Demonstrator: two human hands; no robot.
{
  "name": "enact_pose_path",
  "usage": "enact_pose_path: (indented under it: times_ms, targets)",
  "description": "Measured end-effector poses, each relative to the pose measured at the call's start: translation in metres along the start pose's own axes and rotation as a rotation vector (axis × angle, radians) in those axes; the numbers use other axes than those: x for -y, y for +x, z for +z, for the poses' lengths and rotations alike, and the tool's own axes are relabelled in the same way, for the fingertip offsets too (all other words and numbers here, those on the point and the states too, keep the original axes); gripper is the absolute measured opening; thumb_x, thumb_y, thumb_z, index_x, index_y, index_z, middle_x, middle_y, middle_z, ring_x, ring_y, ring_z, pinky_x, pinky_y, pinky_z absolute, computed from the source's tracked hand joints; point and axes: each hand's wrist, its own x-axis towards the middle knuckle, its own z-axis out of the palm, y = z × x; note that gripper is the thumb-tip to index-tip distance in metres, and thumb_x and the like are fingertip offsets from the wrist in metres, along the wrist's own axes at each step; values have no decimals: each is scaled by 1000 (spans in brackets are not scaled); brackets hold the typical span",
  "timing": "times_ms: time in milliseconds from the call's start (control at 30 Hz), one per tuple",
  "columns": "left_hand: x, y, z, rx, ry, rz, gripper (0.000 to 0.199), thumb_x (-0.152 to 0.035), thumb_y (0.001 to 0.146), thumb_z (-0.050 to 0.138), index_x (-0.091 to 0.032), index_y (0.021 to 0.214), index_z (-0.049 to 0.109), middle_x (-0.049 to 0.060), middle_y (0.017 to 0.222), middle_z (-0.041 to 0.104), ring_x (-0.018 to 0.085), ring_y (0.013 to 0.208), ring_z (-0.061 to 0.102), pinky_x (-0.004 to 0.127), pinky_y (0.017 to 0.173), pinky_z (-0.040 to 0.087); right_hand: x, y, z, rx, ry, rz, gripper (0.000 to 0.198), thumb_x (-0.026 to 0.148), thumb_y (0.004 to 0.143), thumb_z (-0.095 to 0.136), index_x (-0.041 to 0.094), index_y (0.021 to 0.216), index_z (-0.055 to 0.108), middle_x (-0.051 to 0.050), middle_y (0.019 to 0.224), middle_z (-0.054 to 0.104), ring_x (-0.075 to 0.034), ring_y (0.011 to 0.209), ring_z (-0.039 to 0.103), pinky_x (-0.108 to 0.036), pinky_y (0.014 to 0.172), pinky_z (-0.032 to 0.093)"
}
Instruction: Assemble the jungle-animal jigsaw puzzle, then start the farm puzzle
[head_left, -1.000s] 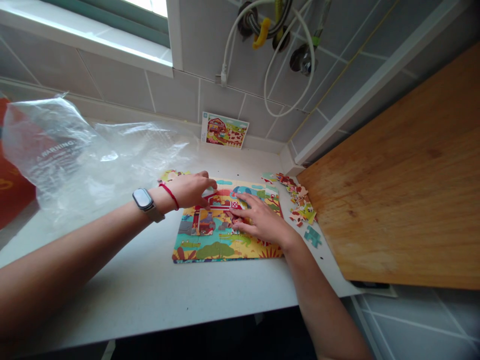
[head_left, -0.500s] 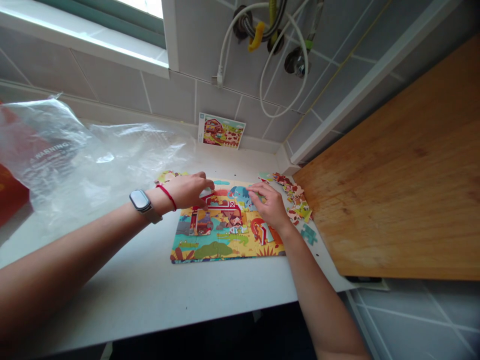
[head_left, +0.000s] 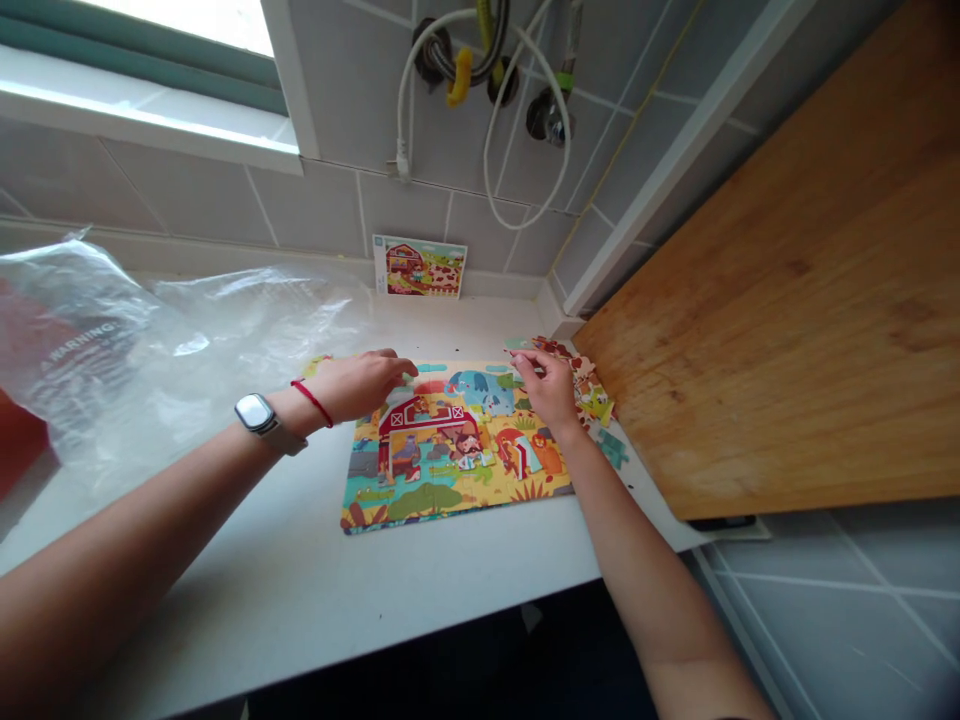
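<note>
A colourful animal jigsaw puzzle (head_left: 439, 495) lies flat on the white counter. On top of it, joined pieces form a red barn (head_left: 427, 415) with a farmer figure beside it. My left hand (head_left: 356, 385) hovers at the puzzle's upper left edge, fingers loosely bent and nothing seen in them. At the upper right edge, my right hand (head_left: 551, 388) pinches a small puzzle piece (head_left: 513, 352), of which only a reddish bit shows. Beyond that hand, a pile of loose puzzle pieces (head_left: 592, 385) lies against the wooden board.
A picture card of a farm (head_left: 421, 268) leans on the tiled wall. Crumpled clear plastic bag (head_left: 202, 330) covers the counter's left side. A large wooden board (head_left: 780, 300) stands at the right. White cable (head_left: 487, 170) and pipes hang above.
My left hand has drawn back slightly from the barn roof, now showing whole. My right hand has moved from the elephant to the puzzle's upper right edge. The view has shifted a little.
</note>
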Motion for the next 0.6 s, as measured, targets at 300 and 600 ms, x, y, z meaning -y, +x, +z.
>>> enact_pose_path:
  times_ms: [300,600]
  targets:
    - [-4,-16,2,-185,-54,22,43,-43,108,38,-22,127,70,10,121,76,25,94,74,39,84,57,-18,9,-4,-140,126,47,34,46,89,65,17,97,80,-9,87,80,-25,83,76,-37,80,61]
    - [-6,-79,59,-558,-228,152,35,-44,108,54,-23,134,60,13,136,64,31,127,63,51,108,52,-9,12,-9,-24,223,81,36,52,88,67,18,94,78,-6,81,77,-20,74,72,-32,71,57]
